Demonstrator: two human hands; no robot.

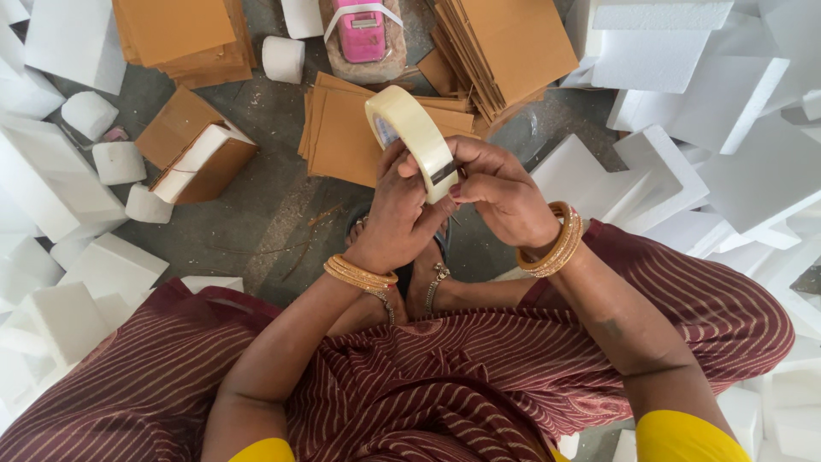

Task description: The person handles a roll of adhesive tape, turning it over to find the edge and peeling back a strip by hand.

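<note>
A roll of clear packing tape (409, 130) is held upright in front of me, above my knees. My left hand (395, 214) grips the roll from below and the left, thumb against its side. My right hand (500, 190) closes on the roll's lower right edge, with the thumb and fingertips pressed on the tape's outer face. Both wrists wear gold bangles. I sit on the floor in a maroon striped garment.
Stacks of flat brown cardboard (505, 47) lie ahead on the grey floor, with another stack (184, 34) at the upper left. White foam blocks (684, 171) crowd both sides. A partly wrapped foam-in-cardboard piece (201, 158) sits at the left. A pink object (361, 32) lies at the top.
</note>
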